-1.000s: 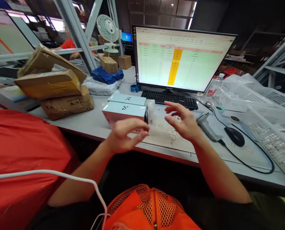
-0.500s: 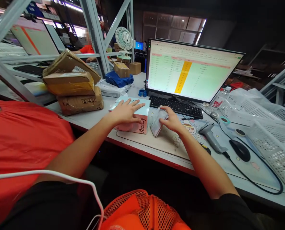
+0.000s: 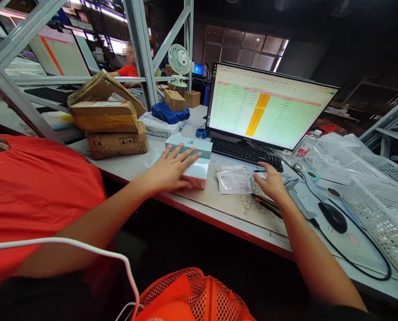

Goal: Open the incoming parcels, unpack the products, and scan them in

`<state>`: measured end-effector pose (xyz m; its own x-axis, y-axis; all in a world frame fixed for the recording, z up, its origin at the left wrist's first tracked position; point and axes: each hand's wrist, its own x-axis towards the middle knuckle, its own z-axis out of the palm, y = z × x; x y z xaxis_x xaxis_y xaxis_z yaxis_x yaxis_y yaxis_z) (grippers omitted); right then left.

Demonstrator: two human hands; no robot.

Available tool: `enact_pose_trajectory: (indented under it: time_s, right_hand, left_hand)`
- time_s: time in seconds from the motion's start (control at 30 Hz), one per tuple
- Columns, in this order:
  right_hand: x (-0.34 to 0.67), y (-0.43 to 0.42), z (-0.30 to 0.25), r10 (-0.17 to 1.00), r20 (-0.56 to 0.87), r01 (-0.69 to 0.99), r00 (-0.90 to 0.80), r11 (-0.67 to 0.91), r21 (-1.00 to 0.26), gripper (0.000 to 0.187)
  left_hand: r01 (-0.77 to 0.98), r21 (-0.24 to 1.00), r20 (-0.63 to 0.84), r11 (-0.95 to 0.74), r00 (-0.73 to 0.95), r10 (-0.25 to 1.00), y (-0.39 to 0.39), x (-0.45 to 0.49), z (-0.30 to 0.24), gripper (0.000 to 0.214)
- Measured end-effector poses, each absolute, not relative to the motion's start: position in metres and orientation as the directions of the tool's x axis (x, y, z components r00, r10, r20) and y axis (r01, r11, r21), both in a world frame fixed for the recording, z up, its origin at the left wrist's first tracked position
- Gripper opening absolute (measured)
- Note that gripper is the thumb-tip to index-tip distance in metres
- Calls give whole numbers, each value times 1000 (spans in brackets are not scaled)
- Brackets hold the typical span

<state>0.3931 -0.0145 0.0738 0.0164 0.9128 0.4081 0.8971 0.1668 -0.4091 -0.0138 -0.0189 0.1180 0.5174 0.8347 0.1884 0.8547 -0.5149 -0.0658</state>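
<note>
A pale blue and pink box (image 3: 201,167) stands at the desk's front edge, a dark mark on its top. My left hand (image 3: 172,169) lies over it with fingers spread, the thumb down by its near side. Right of the box, a clear plastic packet with a printed white label (image 3: 234,180) lies flat on the mat. My right hand (image 3: 269,182) is beyond the packet, thumb and forefinger apart, close to a dark pen (image 3: 259,170). Below that hand lies a yellow-and-black tool (image 3: 266,204), partly hidden by my forearm.
A keyboard (image 3: 239,151) and monitor (image 3: 272,107) stand behind. A grey barcode scanner (image 3: 299,200), a mouse (image 3: 333,217) with its cable and white plastic baskets (image 3: 376,214) are to the right. Cardboard boxes (image 3: 117,142) are stacked left. A person in red (image 3: 128,70) sits beyond the frame.
My right hand has let go of the packet, which now lies flat with its label up, and has moved right. The box has been tipped and turned under my left hand.
</note>
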Motion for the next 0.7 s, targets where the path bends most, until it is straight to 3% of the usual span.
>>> enact_pose_trajectory:
  time_s: [0.13,0.23,0.37,0.47,0.53,0.7]
  right_hand:
    - [462,-52,68,883,427,930,194,-28,-365,62]
    - [504,-69,50,871,363,928,331,-232,-291,67]
    - [522,-68,30,896,195,913,399,-368,-175,74]
    - [511,-58,29,893,118,898,434,-419,-135,73]
    - [499,-52,32,853,101,858,511,-500,-118,71]
    - [481,-53,54,797,101,803,595,-585,-111,59]
  left_hand:
    - [905,18,438,-426,376,817,-51,-81,76,91]
    - [842,97,590,-531,381,712,-69,-115,37,71]
    - [763,-22,830,-646,374,414,-86,-113,15,62]
    - [731,-111,886,-673,380,267,-87,-91,24,55]
    - [714,-109,878,-691,395,269,-84,-76,35,47]
    - [730,73,805,-679,359,472,-76,-53,51,24]
